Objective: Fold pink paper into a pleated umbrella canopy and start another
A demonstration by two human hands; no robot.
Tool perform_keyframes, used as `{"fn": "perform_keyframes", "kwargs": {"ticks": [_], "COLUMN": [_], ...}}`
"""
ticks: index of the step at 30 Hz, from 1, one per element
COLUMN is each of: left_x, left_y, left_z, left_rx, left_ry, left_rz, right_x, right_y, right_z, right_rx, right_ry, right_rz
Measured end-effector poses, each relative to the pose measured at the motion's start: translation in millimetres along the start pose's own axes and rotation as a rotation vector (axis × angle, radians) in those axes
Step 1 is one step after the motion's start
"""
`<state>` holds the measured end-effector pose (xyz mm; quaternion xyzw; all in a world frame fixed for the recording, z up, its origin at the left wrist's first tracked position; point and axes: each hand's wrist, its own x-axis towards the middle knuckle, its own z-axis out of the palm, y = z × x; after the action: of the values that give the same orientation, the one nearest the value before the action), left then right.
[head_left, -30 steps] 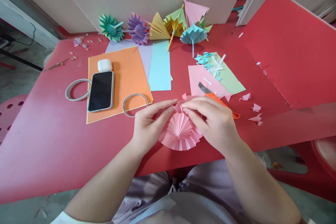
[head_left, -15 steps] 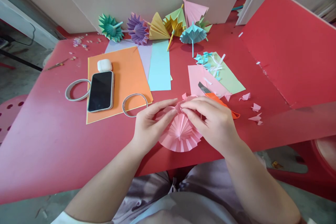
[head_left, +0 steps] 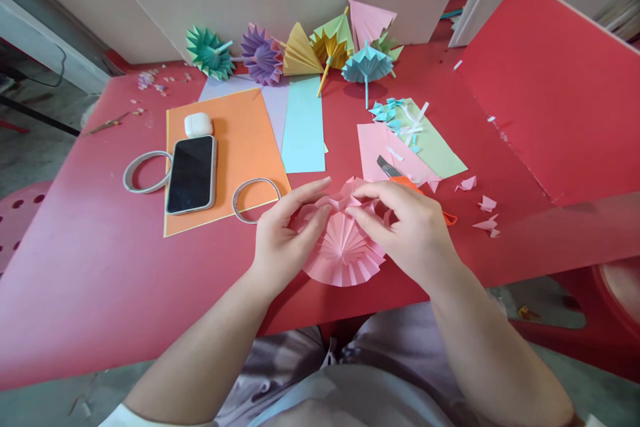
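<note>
A pink pleated paper fan (head_left: 345, 257), opened to a ruffled round, is held at the table's front edge between my two hands. On its left side, my left hand (head_left: 290, 233) has the thumb over the near side and the index finger stretched along the far edge. My right hand (head_left: 413, 227) pinches the upper right part of the fan between thumb and forefinger. Just beyond the right hand lies a cutter (head_left: 387, 166) with an orange handle, its handle partly covered. Small pink folded scraps (head_left: 486, 203) lie to the right.
An orange sheet (head_left: 240, 140) carries a phone (head_left: 191, 175) and a white earbud case (head_left: 199, 124). Two tape rolls (head_left: 147, 172) lie nearby. Folded paper umbrellas (head_left: 367, 63) line the back wall. Pink paper (head_left: 373, 147) and cyan scraps (head_left: 390, 110) sit ahead; a red board (head_left: 560, 93) stands right.
The fingertips of both hands have parted slightly, the left index finger lifting away from the thumb. More of the fan's ruffled top edge shows between the hands.
</note>
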<state>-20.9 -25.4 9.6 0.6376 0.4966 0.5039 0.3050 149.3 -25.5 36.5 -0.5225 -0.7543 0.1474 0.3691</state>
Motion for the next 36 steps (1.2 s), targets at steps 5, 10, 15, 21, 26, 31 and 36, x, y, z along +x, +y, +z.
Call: {"fn": "perform_keyframes", "kwargs": {"ticks": [5,10,15,21,26,31,36], "left_x": [0.6,0.5,0.6,0.5,-0.2,-0.3,-0.4], "left_y": [0.1,-0.5,-0.2,0.2,-0.8,-0.6,0.6], "left_z": [0.3,-0.4,-0.8,-1.0,-1.8,-2.3,-1.5], "left_rx": [0.01,-0.032,-0.037,-0.024,-0.011,0.003,0.015], "left_ry": [-0.014,-0.053,-0.068,-0.077,-0.081,-0.096,-0.085], "left_rz": [0.016,0.025,0.027,0.013,0.012,0.02,0.053], "right_x": [0.3,0.3,1.3,1.1,0.7,0.9,1.4], "right_y": [0.5,-0.2,-0.8,-1.1,-1.2,-1.4,-2.4], "right_z": [1.4,1.6,1.5,1.2,1.5,1.5,0.5], "right_rx": [-0.033,-0.035,-0.038,-0.043,-0.044,-0.042,-0.035], "right_ry": [0.032,0.045,0.04,0.039,0.037,0.032,0.022], "right_rz": [0.006,0.04,0.059,0.055,0.064,0.076,0.104]}}
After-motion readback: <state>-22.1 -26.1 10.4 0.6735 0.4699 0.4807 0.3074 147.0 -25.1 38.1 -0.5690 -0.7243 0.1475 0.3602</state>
